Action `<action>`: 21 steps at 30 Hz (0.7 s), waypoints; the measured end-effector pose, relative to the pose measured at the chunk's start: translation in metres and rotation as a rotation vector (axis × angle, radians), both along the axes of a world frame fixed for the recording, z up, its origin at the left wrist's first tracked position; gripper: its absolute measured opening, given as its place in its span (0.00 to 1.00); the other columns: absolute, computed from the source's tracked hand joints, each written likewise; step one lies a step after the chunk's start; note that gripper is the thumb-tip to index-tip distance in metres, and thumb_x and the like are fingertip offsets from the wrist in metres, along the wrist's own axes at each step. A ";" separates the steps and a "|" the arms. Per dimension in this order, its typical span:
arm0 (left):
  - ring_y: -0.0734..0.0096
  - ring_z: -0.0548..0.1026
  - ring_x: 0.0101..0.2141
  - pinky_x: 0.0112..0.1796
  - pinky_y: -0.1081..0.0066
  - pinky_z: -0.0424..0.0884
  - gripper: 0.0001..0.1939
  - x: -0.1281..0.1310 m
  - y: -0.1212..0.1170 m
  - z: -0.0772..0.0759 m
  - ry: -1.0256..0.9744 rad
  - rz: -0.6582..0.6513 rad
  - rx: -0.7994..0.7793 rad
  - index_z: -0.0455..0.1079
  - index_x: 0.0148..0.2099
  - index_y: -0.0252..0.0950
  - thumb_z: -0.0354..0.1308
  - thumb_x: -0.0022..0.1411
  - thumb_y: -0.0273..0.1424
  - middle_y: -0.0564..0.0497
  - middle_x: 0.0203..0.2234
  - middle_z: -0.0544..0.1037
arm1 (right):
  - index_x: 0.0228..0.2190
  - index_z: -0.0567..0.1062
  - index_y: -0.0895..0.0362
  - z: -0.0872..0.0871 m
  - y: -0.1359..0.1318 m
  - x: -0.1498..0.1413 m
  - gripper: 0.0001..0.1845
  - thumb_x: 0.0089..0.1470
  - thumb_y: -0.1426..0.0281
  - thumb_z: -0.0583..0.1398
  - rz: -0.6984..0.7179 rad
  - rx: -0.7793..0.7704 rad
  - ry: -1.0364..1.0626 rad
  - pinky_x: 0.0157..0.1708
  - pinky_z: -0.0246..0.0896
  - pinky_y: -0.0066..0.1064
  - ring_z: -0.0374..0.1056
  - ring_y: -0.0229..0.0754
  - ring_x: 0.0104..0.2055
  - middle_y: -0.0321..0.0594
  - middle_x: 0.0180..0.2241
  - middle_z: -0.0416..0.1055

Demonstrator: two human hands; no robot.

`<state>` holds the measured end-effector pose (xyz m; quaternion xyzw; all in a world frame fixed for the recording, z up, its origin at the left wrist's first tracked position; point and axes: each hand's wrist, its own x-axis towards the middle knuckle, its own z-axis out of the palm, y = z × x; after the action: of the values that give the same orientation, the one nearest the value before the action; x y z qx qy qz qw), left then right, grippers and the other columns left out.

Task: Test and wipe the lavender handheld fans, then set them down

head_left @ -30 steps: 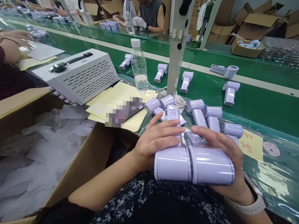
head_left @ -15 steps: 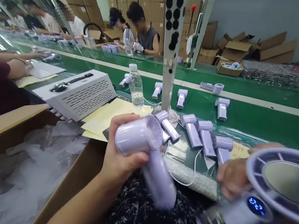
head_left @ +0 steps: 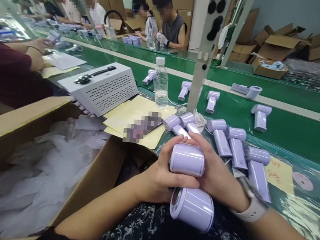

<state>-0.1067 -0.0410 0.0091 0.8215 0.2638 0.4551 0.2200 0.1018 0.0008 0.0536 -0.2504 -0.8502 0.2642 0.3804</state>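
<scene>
Two lilac handheld fans are between my hands, close to my lap. Fingers and thumb of my left hand (head_left: 157, 176) curl round the upper fan (head_left: 187, 160), its round head level between both hands. My right hand (head_left: 214, 170) closes in from the other side, against that same head. Below my left thumb sits the lower fan (head_left: 193, 209), its ringed open end turned left. Both handles are hidden, so which hand bears the lower fan is unclear. More lilac fans (head_left: 238, 148) lie in a row just beyond my right hand.
A carton (head_left: 85, 188) of clear plastic bags stands at left. Behind it are a grey vented box (head_left: 103, 88), yellow paper (head_left: 135, 110) and a water bottle (head_left: 161, 84). A white post (head_left: 203, 64) rises before the green conveyor (head_left: 297, 133), which carries several fans. Co-workers sit beyond.
My hands have come together at the middle. The big fan head with a lit display at right is out of sight. The view has swung left, and a pixelated patch shows on the yellow paper.
</scene>
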 end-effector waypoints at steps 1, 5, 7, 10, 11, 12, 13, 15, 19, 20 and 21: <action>0.39 0.61 0.65 0.59 0.49 0.72 0.20 -0.002 -0.002 -0.004 -0.004 0.072 0.005 0.81 0.47 0.49 0.73 0.52 0.26 0.53 0.72 0.47 | 0.69 0.56 0.44 0.002 0.014 0.005 0.41 0.58 0.75 0.60 0.053 -0.002 -0.117 0.55 0.70 0.48 0.71 0.52 0.56 0.43 0.57 0.72; 0.46 0.68 0.59 0.60 0.44 0.69 0.17 -0.009 -0.010 -0.007 -0.007 0.220 0.037 0.81 0.40 0.49 0.75 0.48 0.27 0.47 0.51 0.69 | 0.46 0.82 0.52 -0.010 0.092 0.023 0.24 0.54 0.80 0.54 -0.301 0.084 -0.432 0.58 0.67 0.53 0.72 0.55 0.54 0.47 0.51 0.77; 0.48 0.71 0.55 0.60 0.44 0.69 0.17 -0.010 -0.016 -0.006 -0.064 0.266 0.036 0.79 0.40 0.47 0.76 0.46 0.30 0.48 0.46 0.71 | 0.37 0.84 0.58 -0.030 0.121 0.021 0.19 0.53 0.81 0.55 -0.432 0.105 -0.461 0.63 0.55 0.62 0.63 0.64 0.62 0.56 0.55 0.74; 0.47 0.72 0.54 0.60 0.43 0.68 0.17 -0.011 -0.024 -0.005 -0.073 0.250 0.010 0.78 0.39 0.45 0.77 0.46 0.31 0.47 0.44 0.72 | 0.29 0.82 0.61 -0.057 0.140 0.009 0.12 0.52 0.80 0.58 -0.447 0.103 -0.510 0.65 0.45 0.67 0.55 0.71 0.66 0.61 0.57 0.72; 0.46 0.72 0.54 0.60 0.42 0.67 0.15 -0.012 -0.026 -0.005 -0.045 0.231 0.004 0.78 0.38 0.46 0.76 0.46 0.31 0.47 0.43 0.72 | 0.26 0.81 0.61 -0.061 0.142 0.005 0.11 0.52 0.80 0.58 -0.449 0.101 -0.522 0.65 0.45 0.67 0.56 0.72 0.65 0.61 0.55 0.73; 0.45 0.71 0.55 0.60 0.42 0.66 0.14 -0.013 -0.026 -0.006 -0.010 0.210 0.006 0.79 0.37 0.47 0.76 0.47 0.31 0.47 0.43 0.73 | 0.24 0.80 0.61 -0.060 0.142 0.004 0.11 0.52 0.79 0.59 -0.453 0.099 -0.531 0.64 0.46 0.67 0.59 0.71 0.63 0.62 0.52 0.75; 0.44 0.70 0.56 0.60 0.41 0.66 0.12 -0.013 -0.026 -0.006 0.020 0.194 0.018 0.80 0.37 0.48 0.75 0.48 0.30 0.47 0.42 0.72 | 0.23 0.79 0.60 -0.055 0.140 0.004 0.11 0.52 0.79 0.59 -0.464 0.097 -0.535 0.63 0.48 0.67 0.61 0.71 0.61 0.62 0.49 0.76; 0.44 0.69 0.57 0.60 0.41 0.66 0.12 -0.014 -0.023 -0.007 0.049 0.177 0.049 0.81 0.36 0.49 0.74 0.49 0.29 0.47 0.42 0.73 | 0.23 0.78 0.59 -0.032 0.127 0.010 0.10 0.54 0.77 0.59 -0.506 0.106 -0.528 0.60 0.53 0.66 0.65 0.70 0.57 0.61 0.45 0.76; 0.44 0.71 0.56 0.61 0.40 0.65 0.17 -0.007 -0.014 -0.008 -0.136 0.154 -0.136 0.80 0.38 0.48 0.76 0.45 0.28 0.48 0.42 0.75 | 0.26 0.77 0.51 0.039 0.058 0.021 0.16 0.64 0.61 0.57 -0.483 0.057 -0.338 0.50 0.67 0.58 0.69 0.63 0.52 0.49 0.48 0.74; 0.44 0.71 0.56 0.62 0.40 0.63 0.18 -0.005 -0.012 -0.008 -0.234 0.137 -0.269 0.80 0.38 0.48 0.77 0.43 0.28 0.48 0.41 0.75 | 0.26 0.77 0.50 0.052 0.036 0.019 0.17 0.64 0.58 0.58 -0.334 -0.039 -0.271 0.45 0.70 0.54 0.71 0.59 0.48 0.46 0.48 0.74; 0.43 0.71 0.56 0.63 0.39 0.61 0.20 -0.002 -0.011 -0.010 -0.330 0.120 -0.404 0.80 0.39 0.47 0.78 0.42 0.28 0.48 0.41 0.76 | 0.27 0.77 0.49 0.061 0.015 0.015 0.16 0.64 0.57 0.59 -0.195 -0.110 -0.158 0.43 0.72 0.49 0.72 0.56 0.47 0.44 0.47 0.74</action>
<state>-0.1091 -0.0521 -0.0005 0.6585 0.3584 0.5330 0.3922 0.1168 0.0160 0.1143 -0.3724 -0.8333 0.2517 0.3218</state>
